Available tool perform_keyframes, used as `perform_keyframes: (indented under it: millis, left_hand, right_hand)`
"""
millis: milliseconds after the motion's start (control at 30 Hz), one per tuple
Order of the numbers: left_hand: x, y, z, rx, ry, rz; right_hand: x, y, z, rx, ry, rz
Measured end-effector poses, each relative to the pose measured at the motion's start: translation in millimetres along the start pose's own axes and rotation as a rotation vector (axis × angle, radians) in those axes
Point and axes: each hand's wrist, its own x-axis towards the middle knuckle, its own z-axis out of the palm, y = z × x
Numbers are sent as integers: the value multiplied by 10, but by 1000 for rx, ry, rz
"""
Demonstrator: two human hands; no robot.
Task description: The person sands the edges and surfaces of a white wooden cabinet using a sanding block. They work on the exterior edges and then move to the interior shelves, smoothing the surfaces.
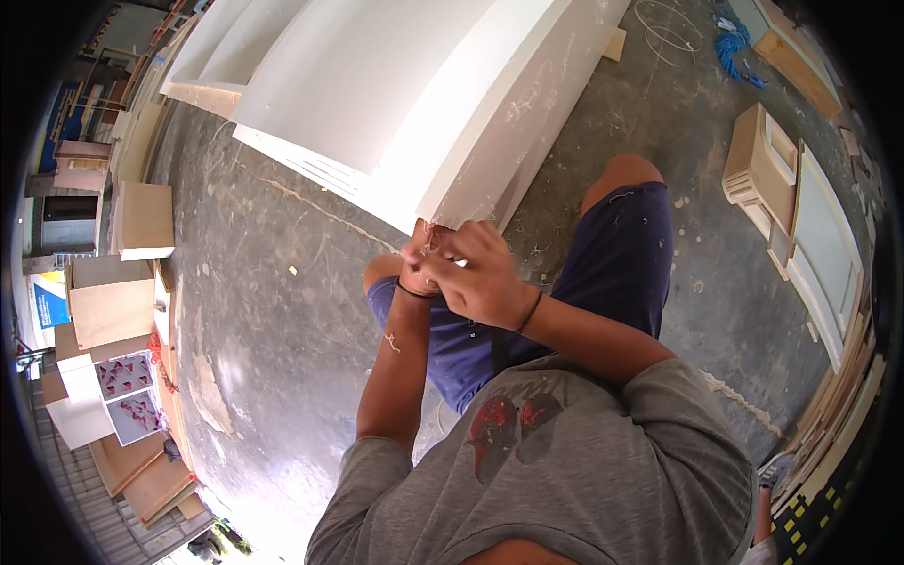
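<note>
A long white board structure (527, 104) stretches away from my knees, its narrow near end right at my hands. My left hand (420, 273) is at that end, its fingers curled and partly covered by my right hand. Close beside it, my right hand (488, 278) is closed in a pinch, its fingertips meeting the left hand just below the board's edge. What the fingers hold is too small to make out. Thin pale shavings (392, 342) cling to my left forearm, and more lie along the board's face.
The concrete floor (282, 311) is cracked and specked. Boxes and board pieces (113, 301) stand along the left side. A wooden drawer-like unit (761, 155) and a white framed panel (817, 235) lie at the right. A coiled blue hose (733, 47) rests at the far right.
</note>
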Motion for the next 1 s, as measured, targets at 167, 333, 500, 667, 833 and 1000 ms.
perform_keyframes:
  millis: [167, 333, 500, 667, 833, 1000]
  left_hand:
    - [113, 11, 243, -144, 253, -1]
    - [14, 5, 36, -19, 53, 7]
    - [188, 75, 319, -110, 256, 22]
    - [29, 12, 73, 43, 17, 26]
    - [135, 22, 245, -170, 175, 15]
    - [137, 28, 215, -215, 134, -9]
  right_hand:
    - [48, 265, -65, -58, 87, 173]
    - [-43, -1, -16, 53, -45, -12]
    - [153, 434, -131, -108, 146, 208]
    - [9, 62, -72, 6, -25, 28]
    - [145, 342, -147, -62, 97, 146]
    - [208, 404, -102, -117, 85, 126]
